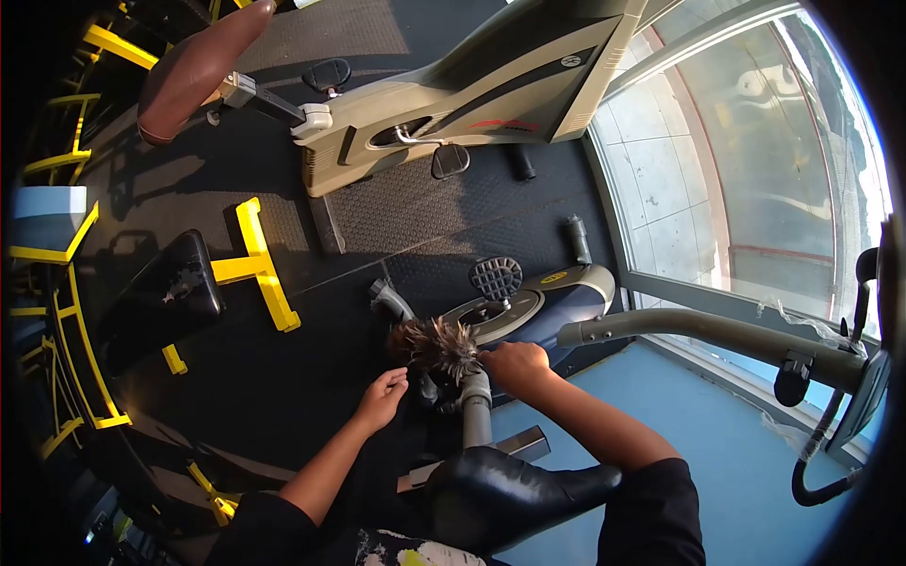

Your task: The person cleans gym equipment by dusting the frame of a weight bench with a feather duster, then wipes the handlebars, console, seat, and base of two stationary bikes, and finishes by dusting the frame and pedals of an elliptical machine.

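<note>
A brown feather duster (442,347) lies against the seat post (478,415) of a blue and grey exercise bike (576,294). My right hand (516,366) is closed at the duster's right end, its fingers wrapped round that end; the handle is hidden. Just left of the post, my left hand (384,396) is held beside the feathers, fingers partly curled and slightly apart, with nothing in it. The bike's black saddle (519,491) is below both hands, close to my body.
A beige exercise bike (453,104) with a brown saddle (203,71) stands beyond. At left are a black bench (170,288) on a yellow frame (260,267) and yellow racks. Handlebars (708,330) extend at right, near a glass door (755,170).
</note>
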A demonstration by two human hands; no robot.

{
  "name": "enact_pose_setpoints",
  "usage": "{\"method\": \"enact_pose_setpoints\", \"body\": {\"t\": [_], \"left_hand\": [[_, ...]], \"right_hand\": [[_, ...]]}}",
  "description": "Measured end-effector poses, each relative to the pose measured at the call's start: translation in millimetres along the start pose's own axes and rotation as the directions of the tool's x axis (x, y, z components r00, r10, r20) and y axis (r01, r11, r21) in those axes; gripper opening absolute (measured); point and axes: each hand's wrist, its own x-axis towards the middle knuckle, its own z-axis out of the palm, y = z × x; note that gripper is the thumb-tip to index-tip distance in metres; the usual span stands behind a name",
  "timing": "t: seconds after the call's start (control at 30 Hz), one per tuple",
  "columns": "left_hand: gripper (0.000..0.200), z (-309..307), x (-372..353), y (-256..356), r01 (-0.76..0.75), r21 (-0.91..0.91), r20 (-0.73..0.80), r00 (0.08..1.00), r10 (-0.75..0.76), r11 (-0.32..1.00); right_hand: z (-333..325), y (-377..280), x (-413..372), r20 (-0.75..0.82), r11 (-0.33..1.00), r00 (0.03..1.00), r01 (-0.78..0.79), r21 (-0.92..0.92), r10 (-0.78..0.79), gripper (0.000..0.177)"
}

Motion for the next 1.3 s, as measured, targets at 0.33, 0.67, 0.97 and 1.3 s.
{"method": "enact_pose_setpoints", "body": {"t": [0.33, 0.67, 0.97, 1.3], "left_hand": [[0.043, 21, 29, -3, 0.042, -0.066, 0.091, 0.995, -0.036, 0.997], [0.045, -12, 61, -9, 0.061, 0.072, 0.045, 0.997, -0.064, 0.996], [0.043, -29, 67, -47, 0.119, 0.071, -0.023, 0.993, -0.118, 0.99], [0.044, -8, 77, -28, 0.087, 0.103, 0.013, 0.996, -0.088, 0.991]], "right_hand": [[-8, 30, 39, 0.059, 0.948, 0.957, -0.29, 0.135, 0.284, 0.026], [56, 3, 182, 0.162, 0.936, 0.949, -0.299, 0.186, 0.271, 0.028], [-8, 31, 151, 0.184, 0.942, 0.948, -0.291, 0.166, 0.261, 0.026], [-27, 56, -4, 0.078, 0.916, 0.949, -0.314, 0.251, 0.304, 0.049]]}}
